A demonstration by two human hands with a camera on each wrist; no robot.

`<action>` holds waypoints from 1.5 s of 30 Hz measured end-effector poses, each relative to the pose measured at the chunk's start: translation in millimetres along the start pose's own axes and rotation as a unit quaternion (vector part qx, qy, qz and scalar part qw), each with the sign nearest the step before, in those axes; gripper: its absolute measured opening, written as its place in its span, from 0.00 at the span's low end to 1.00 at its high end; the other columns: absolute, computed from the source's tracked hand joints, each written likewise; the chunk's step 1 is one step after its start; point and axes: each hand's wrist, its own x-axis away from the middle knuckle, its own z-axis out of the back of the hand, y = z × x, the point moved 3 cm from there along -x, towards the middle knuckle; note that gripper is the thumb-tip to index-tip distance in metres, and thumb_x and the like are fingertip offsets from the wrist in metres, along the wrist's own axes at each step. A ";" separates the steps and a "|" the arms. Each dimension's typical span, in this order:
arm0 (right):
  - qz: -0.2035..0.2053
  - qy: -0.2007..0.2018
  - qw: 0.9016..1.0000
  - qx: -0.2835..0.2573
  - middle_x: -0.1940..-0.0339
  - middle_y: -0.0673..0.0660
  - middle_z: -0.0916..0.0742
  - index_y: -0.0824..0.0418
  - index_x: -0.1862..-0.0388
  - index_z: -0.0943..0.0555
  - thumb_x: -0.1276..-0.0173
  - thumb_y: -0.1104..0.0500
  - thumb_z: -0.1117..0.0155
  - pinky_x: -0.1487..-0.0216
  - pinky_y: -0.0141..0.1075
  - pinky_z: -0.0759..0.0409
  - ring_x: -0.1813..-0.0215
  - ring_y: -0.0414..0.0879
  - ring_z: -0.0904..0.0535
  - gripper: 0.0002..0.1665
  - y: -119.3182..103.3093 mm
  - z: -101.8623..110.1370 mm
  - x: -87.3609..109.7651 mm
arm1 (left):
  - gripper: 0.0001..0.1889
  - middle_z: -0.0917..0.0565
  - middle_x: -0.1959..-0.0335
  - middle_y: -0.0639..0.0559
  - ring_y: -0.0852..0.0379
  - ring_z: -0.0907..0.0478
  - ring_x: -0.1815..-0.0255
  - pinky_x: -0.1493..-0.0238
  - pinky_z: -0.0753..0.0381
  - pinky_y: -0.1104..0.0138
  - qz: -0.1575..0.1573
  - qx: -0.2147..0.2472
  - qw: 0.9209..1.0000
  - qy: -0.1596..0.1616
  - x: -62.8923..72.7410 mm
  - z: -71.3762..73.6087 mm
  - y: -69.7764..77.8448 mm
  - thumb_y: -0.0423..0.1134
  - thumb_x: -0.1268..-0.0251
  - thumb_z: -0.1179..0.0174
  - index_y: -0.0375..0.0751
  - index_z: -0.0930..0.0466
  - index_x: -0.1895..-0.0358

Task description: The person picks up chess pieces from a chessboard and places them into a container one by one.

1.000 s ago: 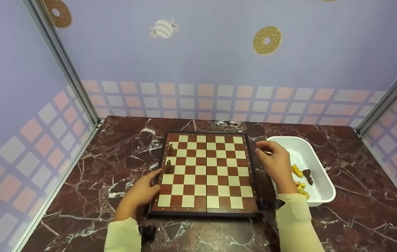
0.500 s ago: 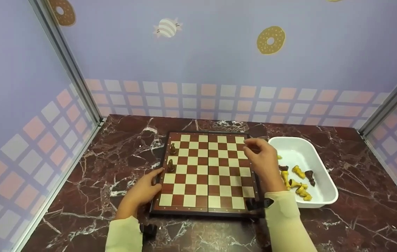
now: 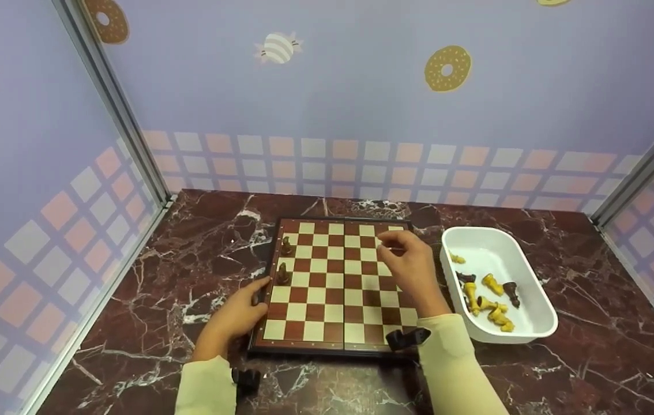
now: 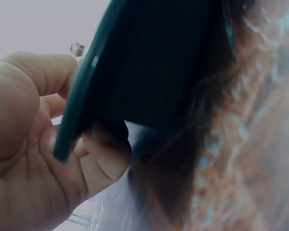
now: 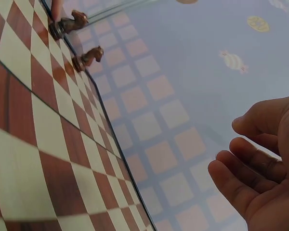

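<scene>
A brown-and-cream chessboard (image 3: 318,297) lies unfolded on the marbled table. My left hand (image 3: 235,316) grips its left edge; in the left wrist view that hand's fingers (image 4: 43,72) curl round the dark board edge (image 4: 70,115). Two dark knights, a nearer one (image 3: 283,275) and a farther one (image 3: 286,246), stand on the left column; the right wrist view also has the nearer knight (image 5: 70,24) and the farther knight (image 5: 88,58). Over the board's right half hovers my right hand (image 3: 410,265), its fingers loosely bent and nothing between thumb and fingertips (image 5: 238,124).
Right of the board stands a white tray (image 3: 488,253) holding several yellow chess pieces (image 3: 492,283) and a couple of dark ones (image 3: 510,293). Patterned partition walls (image 3: 361,86) enclose the table (image 3: 211,236) at the back and both sides.
My right hand has moved left from beside the tray to over the board's right half, uncovering more of the tray's pieces. The left hand stays at the board's edge; the view has shifted slightly.
</scene>
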 end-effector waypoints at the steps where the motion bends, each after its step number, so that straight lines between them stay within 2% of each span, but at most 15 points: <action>1: 0.004 -0.002 1.000 -0.004 0.55 0.62 0.10 0.67 0.52 0.11 0.31 0.69 0.30 0.48 0.51 0.14 0.51 0.58 0.12 0.10 -1.5 -2.3 0.1 | 0.36 0.32 0.77 0.52 0.58 0.38 0.81 0.74 0.35 0.63 0.000 0.000 1.000 0.000 0.1 0.0 -0.2 0.26 0.33 0.48 0.34 0.35 0.19; 8: 0.017 -0.023 0.999 -0.016 0.56 0.61 0.10 0.66 0.54 0.11 0.31 0.69 0.29 0.47 0.52 0.14 0.51 0.58 0.12 0.09 -8.9 -18.4 2.1 | 0.36 0.33 0.78 0.53 0.58 0.39 0.81 0.74 0.36 0.63 -0.001 0.004 1.000 -0.008 0.7 -0.1 -0.8 0.26 0.32 0.50 0.33 0.36 0.19; 12: 0.009 -0.037 0.999 -0.021 0.54 0.60 0.10 0.65 0.52 0.11 0.31 0.68 0.29 0.49 0.52 0.14 0.51 0.56 0.12 0.09 -13.6 -28.1 5.0 | 0.35 0.36 0.81 0.55 0.58 0.42 0.82 0.75 0.38 0.63 -0.003 0.005 1.000 -0.015 1.1 0.4 -0.9 0.26 0.31 0.51 0.33 0.38 0.18; 16: 0.005 -0.057 0.998 -0.032 0.53 0.60 0.11 0.65 0.50 0.11 0.30 0.68 0.29 0.48 0.49 0.14 0.49 0.56 0.13 0.11 -18.9 -38.7 8.1 | 0.35 0.35 0.80 0.55 0.59 0.41 0.82 0.75 0.38 0.64 -0.008 0.003 1.000 -0.014 2.3 1.1 -0.5 0.26 0.31 0.50 0.32 0.37 0.18; 20: 0.020 -0.073 0.996 -0.037 0.53 0.60 0.11 0.66 0.50 0.12 0.30 0.68 0.29 0.46 0.50 0.15 0.50 0.56 0.13 0.11 -23.7 -49.9 9.7 | 0.35 0.35 0.80 0.55 0.59 0.41 0.82 0.75 0.37 0.64 -0.012 0.004 1.000 -0.008 3.2 1.6 -0.1 0.26 0.32 0.49 0.31 0.37 0.19; 25: 0.018 -0.093 0.995 -0.036 0.50 0.60 0.11 0.66 0.48 0.12 0.29 0.66 0.30 0.42 0.51 0.16 0.48 0.56 0.14 0.12 -28.9 -62.2 12.3 | 0.35 0.35 0.81 0.55 0.59 0.41 0.82 0.75 0.36 0.64 -0.009 0.009 1.000 -0.008 2.7 1.1 0.2 0.26 0.32 0.49 0.32 0.36 0.19; 32: 0.006 -0.118 0.993 -0.023 0.50 0.58 0.12 0.62 0.47 0.12 0.28 0.65 0.31 0.43 0.50 0.17 0.47 0.55 0.15 0.12 -32.6 -74.3 14.3 | 0.36 0.35 0.80 0.55 0.59 0.41 0.83 0.76 0.37 0.64 -0.004 0.006 1.000 -0.011 1.1 0.6 -0.8 0.27 0.31 0.50 0.34 0.37 0.18; 45: 0.031 -0.148 0.988 -0.014 0.51 0.60 0.13 0.64 0.47 0.13 0.27 0.68 0.33 0.43 0.48 0.16 0.47 0.56 0.15 0.12 -42.1 -95.6 13.9 | 0.36 0.35 0.80 0.55 0.60 0.42 0.83 0.77 0.38 0.65 0.007 0.004 1.000 -0.008 0.5 0.0 0.1 0.27 0.32 0.50 0.36 0.36 0.18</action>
